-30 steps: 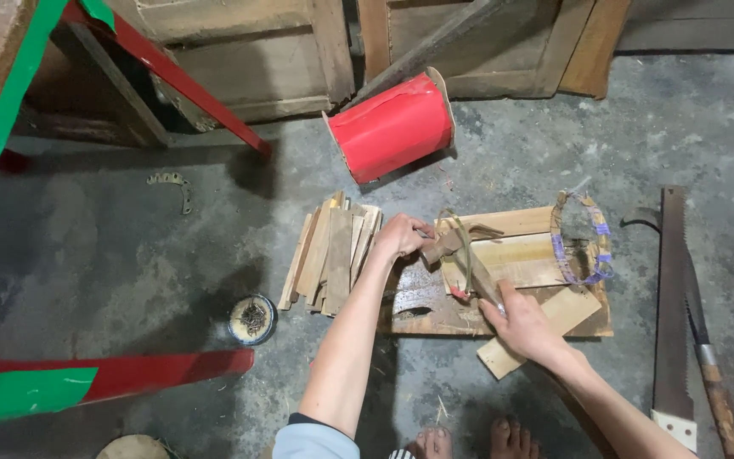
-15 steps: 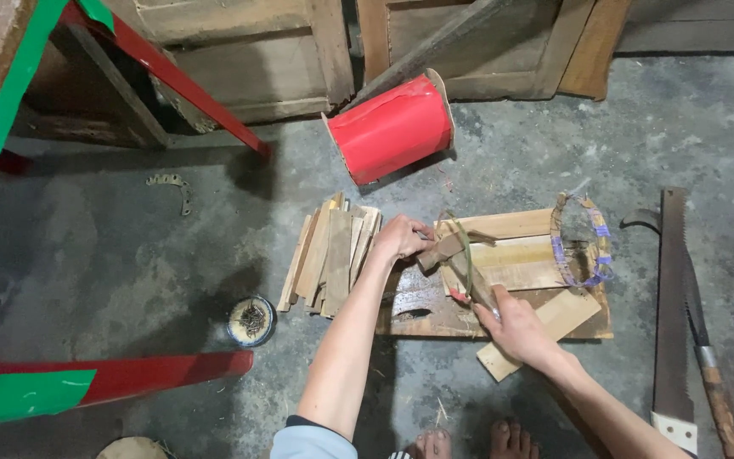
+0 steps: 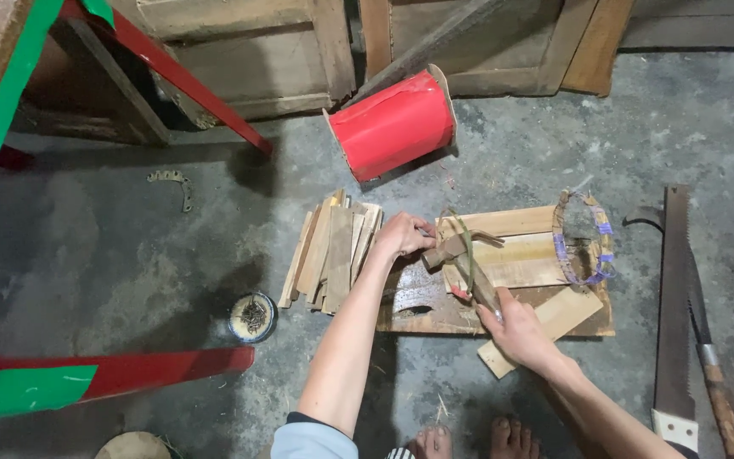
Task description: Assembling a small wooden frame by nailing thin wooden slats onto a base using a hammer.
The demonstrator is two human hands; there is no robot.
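On the grey concrete floor, seen from the head camera:

Hammer: a wooden-handled hammer with a dark metal head (image 3: 460, 259) lies slanted over the pale wooden boards (image 3: 511, 255) — head up and to the left, handle running down and to the right.
Right hand: the right hand (image 3: 516, 327) is clamped round the lower end of the handle, fingers curled shut on it.
Left hand: the left hand (image 3: 403, 235) rests at the left edge of the boards, fingertips pinched together just beside the hammer head; what they pinch is too small to tell.
Key relation: the hammer head sits just to the right of the left fingertips, near touching — the handle's long axis points away from them toward the right hand.
Nearer hand: the left hand is nearer the head, the right holds the tail.
Change: against half a second ago the hammer head is lower and closer to the left fingers; the left hand has hardly shifted.
Around: a fan of thin wooden slats (image 3: 333, 246) left of the hand, a small round tin of nails (image 3: 252, 316) below it, a red roll of sheet (image 3: 392, 123) above, a hand saw (image 3: 674, 314) far right.
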